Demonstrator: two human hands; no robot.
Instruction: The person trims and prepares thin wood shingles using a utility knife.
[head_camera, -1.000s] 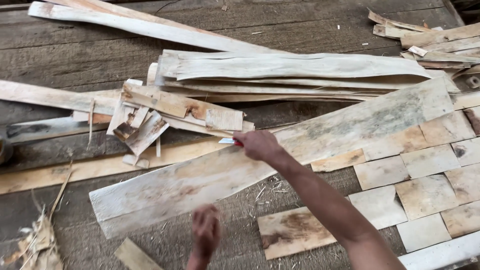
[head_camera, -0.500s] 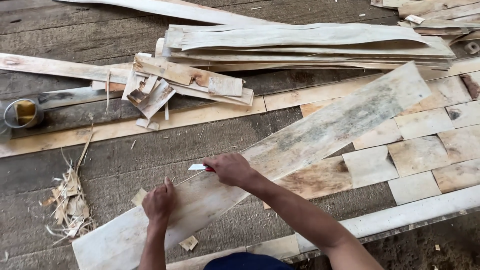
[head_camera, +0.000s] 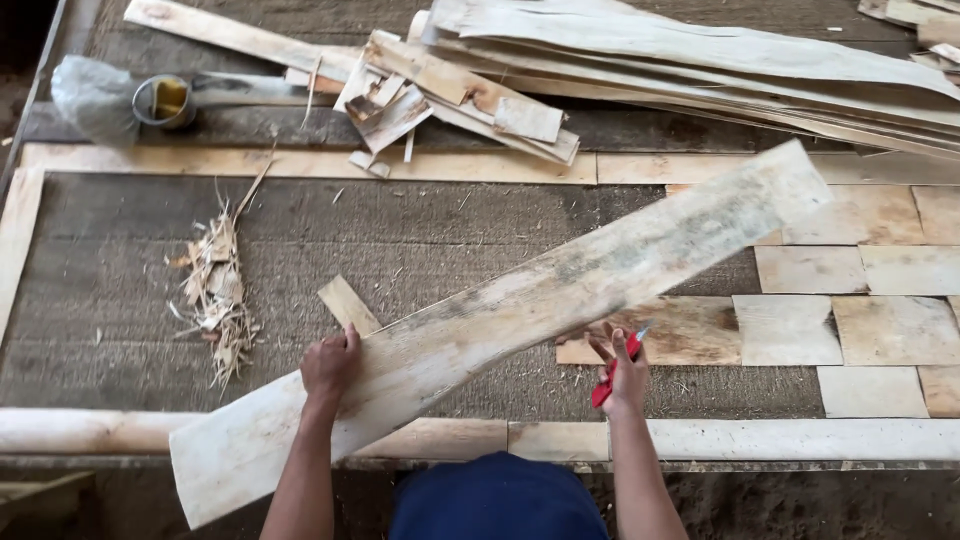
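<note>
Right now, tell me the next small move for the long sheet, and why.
Probably lay the long sheet flat. The left hand grips its near edge, the right hand holds a red cutter just under its lower edge, and it slants across the laid pieces.

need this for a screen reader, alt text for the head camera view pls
A person's left hand grips a long pale veneer strip lying diagonally over a dark workbench, while the right hand holds a red cutter. Square veneer pieces lie at right.
</note>
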